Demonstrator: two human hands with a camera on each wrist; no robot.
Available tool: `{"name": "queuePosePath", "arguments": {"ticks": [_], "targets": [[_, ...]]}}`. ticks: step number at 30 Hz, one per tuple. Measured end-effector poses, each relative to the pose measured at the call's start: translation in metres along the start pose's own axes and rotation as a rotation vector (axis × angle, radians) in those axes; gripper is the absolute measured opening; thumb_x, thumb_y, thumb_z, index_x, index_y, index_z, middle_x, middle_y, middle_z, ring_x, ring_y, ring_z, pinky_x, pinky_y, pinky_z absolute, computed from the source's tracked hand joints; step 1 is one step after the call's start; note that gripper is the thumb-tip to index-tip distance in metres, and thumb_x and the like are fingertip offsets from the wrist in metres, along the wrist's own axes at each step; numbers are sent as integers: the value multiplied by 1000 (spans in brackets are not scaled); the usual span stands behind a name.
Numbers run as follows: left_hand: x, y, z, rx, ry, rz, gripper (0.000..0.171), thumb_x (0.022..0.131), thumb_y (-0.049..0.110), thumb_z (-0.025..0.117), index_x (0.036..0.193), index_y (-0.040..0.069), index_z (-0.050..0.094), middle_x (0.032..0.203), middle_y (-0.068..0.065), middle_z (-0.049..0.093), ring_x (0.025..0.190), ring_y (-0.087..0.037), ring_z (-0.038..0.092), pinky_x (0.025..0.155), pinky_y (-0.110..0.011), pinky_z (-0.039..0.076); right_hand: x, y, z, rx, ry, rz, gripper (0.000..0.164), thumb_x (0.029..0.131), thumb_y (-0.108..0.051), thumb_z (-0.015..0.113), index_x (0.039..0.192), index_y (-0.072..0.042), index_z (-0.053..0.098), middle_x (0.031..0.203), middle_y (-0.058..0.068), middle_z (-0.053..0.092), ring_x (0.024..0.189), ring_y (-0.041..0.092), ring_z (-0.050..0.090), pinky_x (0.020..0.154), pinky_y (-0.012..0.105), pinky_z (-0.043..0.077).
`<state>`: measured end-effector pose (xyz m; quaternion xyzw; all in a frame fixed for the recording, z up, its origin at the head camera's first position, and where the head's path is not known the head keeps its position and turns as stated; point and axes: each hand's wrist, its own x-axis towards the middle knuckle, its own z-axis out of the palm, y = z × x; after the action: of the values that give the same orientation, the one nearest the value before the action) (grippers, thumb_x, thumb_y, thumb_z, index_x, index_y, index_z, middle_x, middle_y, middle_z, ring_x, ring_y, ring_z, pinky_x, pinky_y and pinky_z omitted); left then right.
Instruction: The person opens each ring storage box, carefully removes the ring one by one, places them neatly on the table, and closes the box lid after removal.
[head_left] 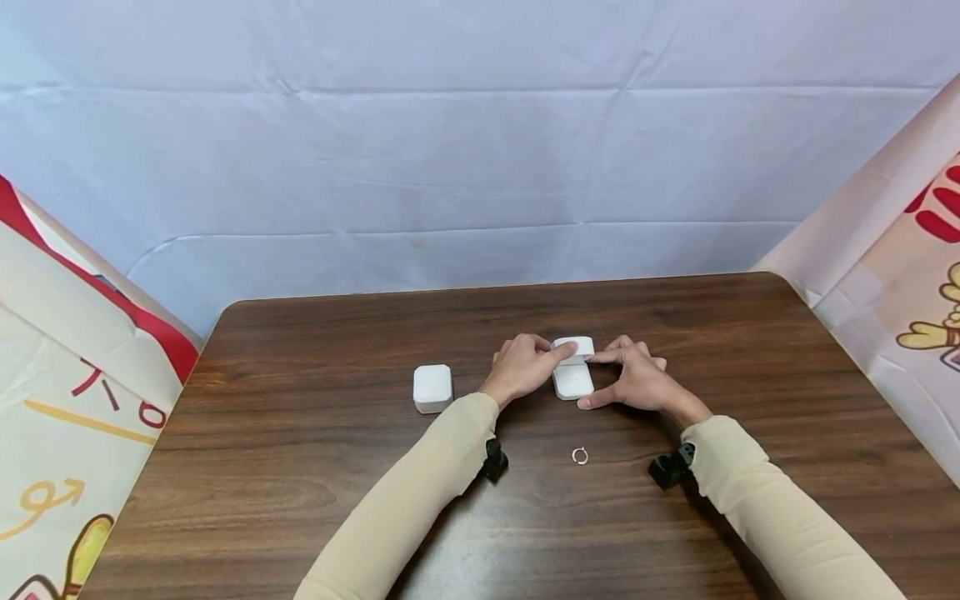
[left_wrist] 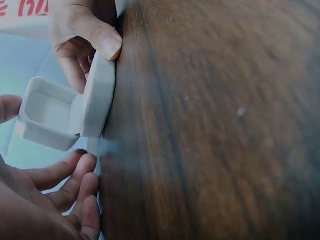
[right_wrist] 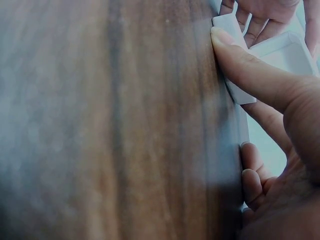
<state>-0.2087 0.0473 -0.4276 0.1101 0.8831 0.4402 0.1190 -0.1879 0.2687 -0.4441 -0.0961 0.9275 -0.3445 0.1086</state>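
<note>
A small white ring box stands on the wooden table with its lid raised. My right hand grips the box's base from the right, thumb at the front edge and index finger towards the back. From the left, my left hand touches the lid with its thumb. Its other fingers lie loosely bent beside the box, as the left wrist view shows. Nearer the person, a small ring lies on the table between the forearms. The right wrist view shows the right thumb against the base.
A second white box, closed, stands left of the left hand. The brown wooden table ends at a pale cloth backdrop. Printed cloths hang at both sides. Each wrist carries a black camera.
</note>
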Motion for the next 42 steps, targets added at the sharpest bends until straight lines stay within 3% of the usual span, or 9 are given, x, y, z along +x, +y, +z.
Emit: {"name": "queuePosePath", "arguments": {"ticks": [5,9,13,21,26,35,42], "targets": [[0,0,0,-32,-37,-7,60,97,58,57,123,6,72,118,-4,72,119,-26,61,110,-55,31,0,0,0,5,3,-9,85,66,-40,96,134,-1,65,117,15,49,108,36,36,84,55,17],[0,0,0,-37,-56,-10,60,97,56,57,125,5,71,118,-5,71,117,-25,61,107,-51,35,0,0,0,4,3,-5,85,66,-41,96,134,0,65,117,14,49,108,36,36,84,54,17],[0,0,-1,-44,-76,-4,57,97,53,59,124,5,71,113,-4,72,108,-22,63,99,-45,43,-1,0,0,4,6,-6,86,66,-41,96,134,1,65,117,14,49,108,36,36,83,53,16],[1,-3,-2,-55,-97,23,52,95,49,65,120,5,71,102,0,70,93,-13,62,85,-35,49,-2,-1,0,5,21,-10,87,65,-40,97,133,3,64,115,13,50,107,35,38,82,51,17],[1,-4,-3,4,-104,78,52,95,48,66,121,4,71,102,0,70,91,-14,61,83,-33,48,-1,-1,0,15,18,-4,88,65,-40,97,133,5,63,117,13,50,109,36,37,83,51,16],[-2,-4,-8,141,-121,180,50,96,48,67,124,7,72,107,0,68,101,-17,59,91,-39,43,-1,-1,0,20,4,-2,88,66,-41,96,134,4,63,117,13,49,109,35,36,82,51,16],[-5,-4,-9,218,-126,203,54,95,49,68,128,6,69,115,-3,64,105,-18,56,93,-38,42,-1,0,1,25,3,-2,87,66,-41,96,135,0,64,116,13,49,107,35,36,82,51,16]]}}
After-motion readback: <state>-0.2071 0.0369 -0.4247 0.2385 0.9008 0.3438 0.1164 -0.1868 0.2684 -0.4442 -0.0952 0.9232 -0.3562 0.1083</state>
